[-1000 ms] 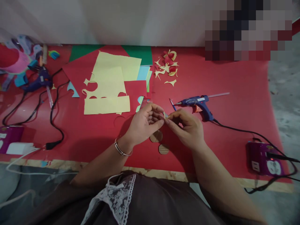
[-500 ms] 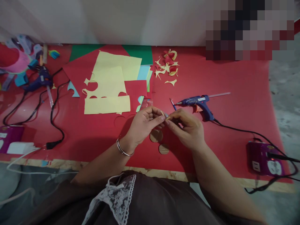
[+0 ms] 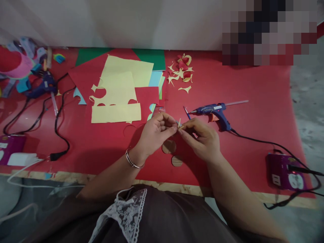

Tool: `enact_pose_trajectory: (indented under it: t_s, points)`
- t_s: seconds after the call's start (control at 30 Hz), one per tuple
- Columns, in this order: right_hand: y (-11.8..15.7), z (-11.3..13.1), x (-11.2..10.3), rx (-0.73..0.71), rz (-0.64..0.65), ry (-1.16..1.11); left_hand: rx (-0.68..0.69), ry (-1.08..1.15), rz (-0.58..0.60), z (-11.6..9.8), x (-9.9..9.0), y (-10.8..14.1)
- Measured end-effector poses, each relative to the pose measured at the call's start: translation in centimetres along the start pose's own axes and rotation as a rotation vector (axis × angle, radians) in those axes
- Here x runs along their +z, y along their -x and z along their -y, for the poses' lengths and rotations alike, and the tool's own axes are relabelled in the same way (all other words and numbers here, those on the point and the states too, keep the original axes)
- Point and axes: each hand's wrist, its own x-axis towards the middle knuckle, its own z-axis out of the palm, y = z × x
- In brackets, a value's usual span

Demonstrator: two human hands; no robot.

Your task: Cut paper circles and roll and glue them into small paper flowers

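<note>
My left hand [image 3: 159, 131] and my right hand [image 3: 201, 138] meet over the middle of the red table, fingertips pinched together. Between them is a small pale yellow piece [image 3: 179, 122], with a hint of blue beside it; the fingers cover most of it. Just below lie two round wooden discs, an upper one [image 3: 169, 146] and a lower one [image 3: 177, 161]. A blue glue gun [image 3: 212, 108] rests on its side to the right of my right hand, with a clear glue stick [image 3: 238, 102] out of its back. A thin blue pen-like stick [image 3: 187, 113] lies by its nozzle.
Cut yellow sheets [image 3: 116, 113] overlap red and green sheets [image 3: 152, 57] at the back left. Yellow and red scraps [image 3: 183, 71] form a small pile. Another glue gun [image 3: 44, 86] lies left among cables. A purple power box [image 3: 286, 172] stands at the right edge.
The small yellow piece has turned between the fingertips and now sticks up more upright. My left fingers have shifted slightly; the things on the table have stayed put.
</note>
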Motion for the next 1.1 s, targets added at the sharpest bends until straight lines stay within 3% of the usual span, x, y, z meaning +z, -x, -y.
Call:
enact_pose_trajectory:
  t_s: [0.27,0.53,0.8,1.1]
  points:
    - [0.1,-0.1,-0.2,0.024,-0.016,-0.018,0.078,-0.201,0.023,-0.4,0.1,0.4]
    - [0.2,-0.2,-0.3,0.051,0.0,-0.068,0.252,-0.425,0.073,-1.4,0.2,0.9]
    - [0.4,-0.2,-0.5,0.085,0.005,-0.114,0.19,-0.296,0.091,-0.6,-0.1,0.3]
    - [0.3,-0.1,-0.4,0.105,0.008,-0.17,0.309,-0.33,0.066,-0.6,0.1,0.3]
